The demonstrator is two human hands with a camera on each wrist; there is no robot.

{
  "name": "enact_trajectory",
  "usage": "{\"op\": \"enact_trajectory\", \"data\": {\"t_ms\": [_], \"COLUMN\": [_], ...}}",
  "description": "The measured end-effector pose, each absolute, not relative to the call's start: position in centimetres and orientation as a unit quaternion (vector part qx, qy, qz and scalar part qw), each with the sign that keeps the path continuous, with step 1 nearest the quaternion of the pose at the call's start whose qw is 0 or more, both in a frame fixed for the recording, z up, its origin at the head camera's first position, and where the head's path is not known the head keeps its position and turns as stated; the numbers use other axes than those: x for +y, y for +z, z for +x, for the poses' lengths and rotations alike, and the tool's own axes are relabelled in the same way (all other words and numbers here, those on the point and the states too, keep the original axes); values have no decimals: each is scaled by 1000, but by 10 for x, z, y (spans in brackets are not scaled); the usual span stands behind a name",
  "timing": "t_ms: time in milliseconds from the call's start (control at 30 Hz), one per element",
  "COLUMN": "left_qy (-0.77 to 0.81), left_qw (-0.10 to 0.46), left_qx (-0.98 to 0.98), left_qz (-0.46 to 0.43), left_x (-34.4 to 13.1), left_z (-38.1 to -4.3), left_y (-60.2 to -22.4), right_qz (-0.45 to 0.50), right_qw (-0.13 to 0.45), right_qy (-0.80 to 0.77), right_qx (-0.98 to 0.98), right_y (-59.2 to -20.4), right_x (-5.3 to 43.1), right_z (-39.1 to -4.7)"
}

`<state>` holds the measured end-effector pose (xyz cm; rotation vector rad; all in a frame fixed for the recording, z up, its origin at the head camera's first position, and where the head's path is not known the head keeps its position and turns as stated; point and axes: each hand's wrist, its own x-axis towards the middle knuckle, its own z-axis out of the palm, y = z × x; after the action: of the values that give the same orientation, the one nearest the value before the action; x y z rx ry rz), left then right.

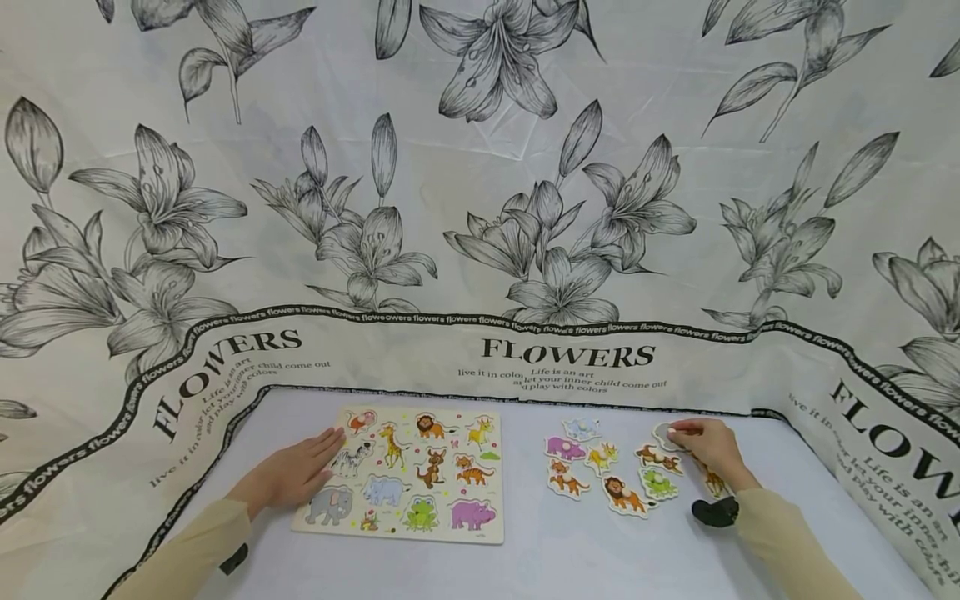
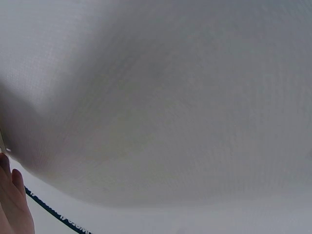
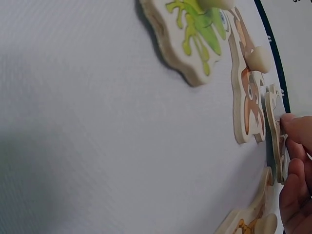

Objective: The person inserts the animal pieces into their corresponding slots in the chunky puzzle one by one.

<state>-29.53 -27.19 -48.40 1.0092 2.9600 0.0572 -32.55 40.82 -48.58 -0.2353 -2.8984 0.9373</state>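
Observation:
My left hand [image 1: 300, 471] lies with straight fingers on the left edge of a wooden animal puzzle board [image 1: 491, 417]. Its fingers also show in the left wrist view's lower left corner. To the right, my right hand [image 1: 708, 450] pinches a pale grey knobbed puzzle piece [image 1: 662, 434] between thumb and fingers; its picture is mostly hidden. In the right wrist view this piece [image 3: 274, 131] appears almost edge-on. Near that hand lie a kangaroo piece [image 1: 658, 458], a frog piece [image 1: 660, 483] and a partly covered giraffe piece [image 1: 714, 482].
Left of the frog lie loose pieces: a lion [image 1: 624, 497], a tiger [image 1: 566, 480], a yellow deer [image 1: 602, 456], a purple hippo [image 1: 562, 448] and a light blue elephant [image 1: 581, 428]. A flower-printed curtain [image 1: 420, 350] borders the white table [image 1: 555, 550] behind.

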Motion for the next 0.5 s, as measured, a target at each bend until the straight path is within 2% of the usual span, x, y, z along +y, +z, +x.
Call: {"op": "enact_trajectory", "data": {"t_ms": [500], "left_qy": [25], "left_qw": [7], "left_qx": [947], "left_qz": [322], "left_x": [-272], "left_z": [-296], "left_y": [-485], "right_qz": [-64], "right_qw": [50], "right_qy": [321], "right_qx": [-944], "right_y": [-477], "right_x": [405], "right_z": [-318]}}
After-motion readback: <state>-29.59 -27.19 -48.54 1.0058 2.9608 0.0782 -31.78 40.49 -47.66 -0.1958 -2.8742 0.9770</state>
